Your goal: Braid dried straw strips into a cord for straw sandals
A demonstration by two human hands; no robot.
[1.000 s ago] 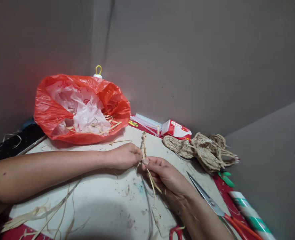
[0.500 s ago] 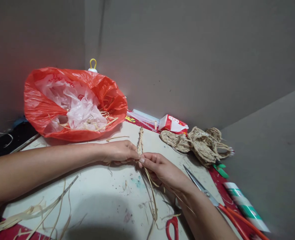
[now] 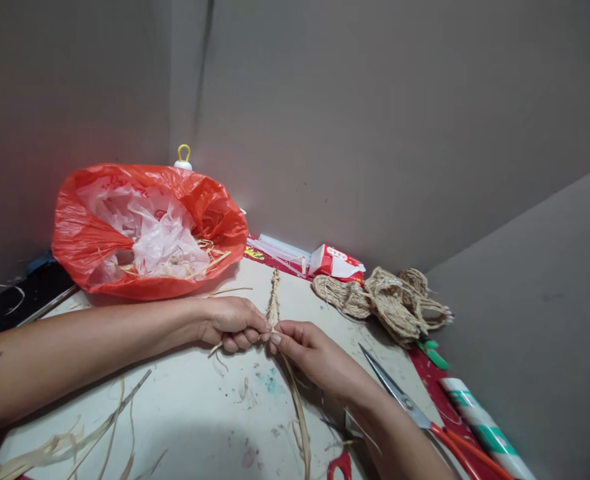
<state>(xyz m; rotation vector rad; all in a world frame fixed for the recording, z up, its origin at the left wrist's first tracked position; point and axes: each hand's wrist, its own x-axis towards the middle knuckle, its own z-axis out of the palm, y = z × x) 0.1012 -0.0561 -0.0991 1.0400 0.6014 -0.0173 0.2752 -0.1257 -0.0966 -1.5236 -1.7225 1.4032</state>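
A short braid of dry straw-coloured strips (image 3: 274, 297) points away from me over the white board (image 3: 215, 407). My left hand (image 3: 237, 323) is closed, pinching the near end of the braid from the left. From the right, my right hand (image 3: 307, 347) pinches the same spot, its thumb and fingertips meeting the left ones. Loose strips (image 3: 299, 413) trail from under my right hand toward me. The exact hold of each fingertip on the single strips is hidden.
Loose strips (image 3: 49, 453) lie at lower left. A red plastic bag (image 3: 145, 283) with scraps stands behind. At right are braided cord bundles (image 3: 395, 307), orange-handled scissors (image 3: 409, 407), a green-white tube (image 3: 489, 427) and a red tissue pack (image 3: 332, 260). A red handle (image 3: 339, 465) shows at the front.
My view has tilted up slightly, so everything sits lower in the picture. My left fingers have curled in more, and both hands still pinch the braid's near end.
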